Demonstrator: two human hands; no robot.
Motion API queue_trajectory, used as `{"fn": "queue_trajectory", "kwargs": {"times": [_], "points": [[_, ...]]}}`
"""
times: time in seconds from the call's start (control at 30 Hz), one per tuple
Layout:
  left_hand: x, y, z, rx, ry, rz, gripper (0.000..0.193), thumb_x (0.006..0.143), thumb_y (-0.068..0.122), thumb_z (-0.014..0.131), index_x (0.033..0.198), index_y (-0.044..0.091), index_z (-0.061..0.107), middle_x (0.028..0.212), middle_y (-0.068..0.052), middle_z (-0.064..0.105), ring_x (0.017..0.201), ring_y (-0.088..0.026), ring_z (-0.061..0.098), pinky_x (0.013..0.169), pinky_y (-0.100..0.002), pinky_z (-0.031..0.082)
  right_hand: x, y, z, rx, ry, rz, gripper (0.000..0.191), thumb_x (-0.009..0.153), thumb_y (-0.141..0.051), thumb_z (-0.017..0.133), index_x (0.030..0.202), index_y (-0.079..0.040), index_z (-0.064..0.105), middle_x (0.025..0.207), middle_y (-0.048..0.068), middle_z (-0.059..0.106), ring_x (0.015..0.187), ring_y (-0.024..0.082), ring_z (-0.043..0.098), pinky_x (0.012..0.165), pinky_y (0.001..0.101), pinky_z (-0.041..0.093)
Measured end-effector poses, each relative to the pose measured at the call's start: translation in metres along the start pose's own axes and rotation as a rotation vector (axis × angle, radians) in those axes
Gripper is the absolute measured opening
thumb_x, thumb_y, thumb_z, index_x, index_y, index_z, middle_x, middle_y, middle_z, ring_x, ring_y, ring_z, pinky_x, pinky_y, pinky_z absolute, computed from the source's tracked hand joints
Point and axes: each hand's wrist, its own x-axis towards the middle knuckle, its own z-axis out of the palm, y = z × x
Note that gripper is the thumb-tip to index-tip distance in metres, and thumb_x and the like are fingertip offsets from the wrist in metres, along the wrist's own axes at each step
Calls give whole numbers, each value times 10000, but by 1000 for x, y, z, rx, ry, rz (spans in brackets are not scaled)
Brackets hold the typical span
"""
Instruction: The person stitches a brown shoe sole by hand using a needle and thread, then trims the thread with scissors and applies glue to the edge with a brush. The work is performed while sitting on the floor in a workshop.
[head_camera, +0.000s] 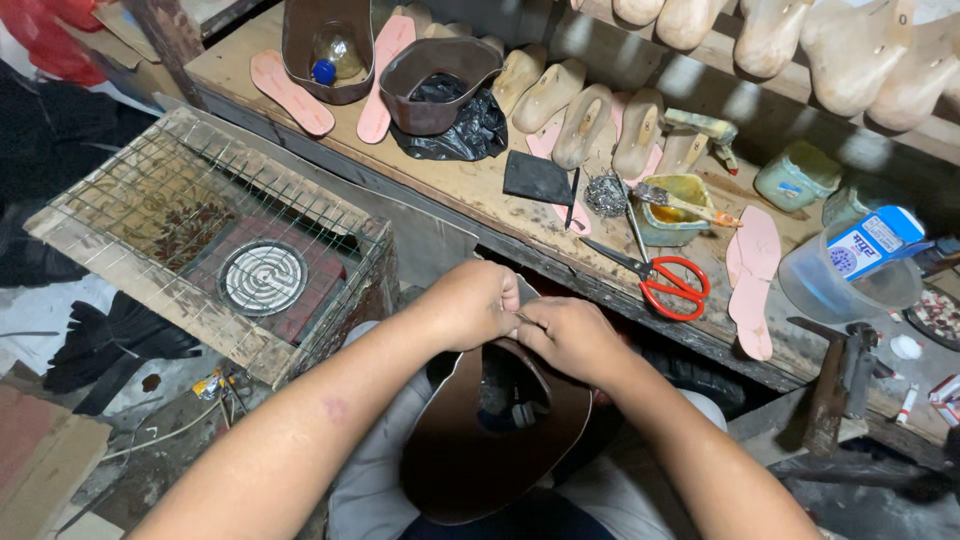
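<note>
Brown leather shoe upper (480, 440) rests on the person's lap, w/ its top edge pinched by both hands: left hand (470, 303) and right hand (572, 338), fingers pressed together (knuckles touching). Red-handled scissors (665, 280) lie on the wooden workbench (450, 190) just beyond.

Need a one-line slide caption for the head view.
Both hands, left hand and right hand, pinch a brown leather shoe upper beside red-handled scissors.

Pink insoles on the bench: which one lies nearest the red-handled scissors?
The pink insole right of the red-handled scissors, beside the clear plastic tub; the others lie farther off.
</note>
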Motion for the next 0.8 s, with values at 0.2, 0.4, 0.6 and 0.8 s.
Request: {"fn": "queue_trajectory", "kwargs": {"times": [0.2,0.4,0.6,0.8], "points": [[5,-13,5,19,52,-42,139,734,163,776,750,45,704,727,-138,715,684,-252,702,657,-376,554,1,-4,-4,133,-31,104,236,915,-260,715,1064,-77,712,917,161,726,837,341,701,743,408,544],[2,-37,-2,-18,161,-177,178,743,195,769,775,38,692,715,-105,714,693,-222,708,675,-379,569,-15,12,-22,363,-102,367,457,743,-120,845,1137,-34,630,895,31,742,811,142,681,756,310,545],[0,-54,3,-781,133,-251,211,932,187,617,1121,92,615,970,-75,727,813,-176,704,745,-306,595,-24,35,2,934,-89,576,272,849,-13,757,1094,34,649,869,43,709,735,86,609,660,259,500],[-31,-42,58,-913,115,-76,371,913,175,680,1266,73,630,1060,-12,704,917,-79,654,806,-238,556,-20,32,15,982,12,456,282,858,-37,726,1126,11,652,950,15,721,827,65,648,737,251,545]]}}
